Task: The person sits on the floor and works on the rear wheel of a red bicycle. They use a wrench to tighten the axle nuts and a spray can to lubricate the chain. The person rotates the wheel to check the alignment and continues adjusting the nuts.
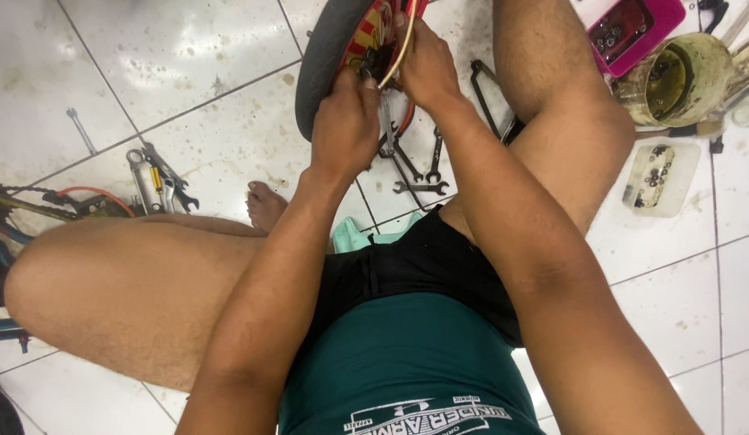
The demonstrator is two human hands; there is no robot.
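Looking down from the head camera: a seated person works on a small wheel point(330, 56) standing on the tiled floor point(189, 72) between the knees, its upper part cut off by the frame edge. The left hand point(345, 129) is closed over a wrench point(388, 129) at the wheel's centre; only the tool's lower end shows. The right hand point(427, 68) pinches a pale cable point(400, 52) beside the hub, which the fingers hide. Loose wrenches point(419, 173) lie on the floor below the hands. Farther right: a dirty round tub point(682, 76), a pink tray point(636, 32) and a clear tray point(658, 179) of small parts, too small to identify.
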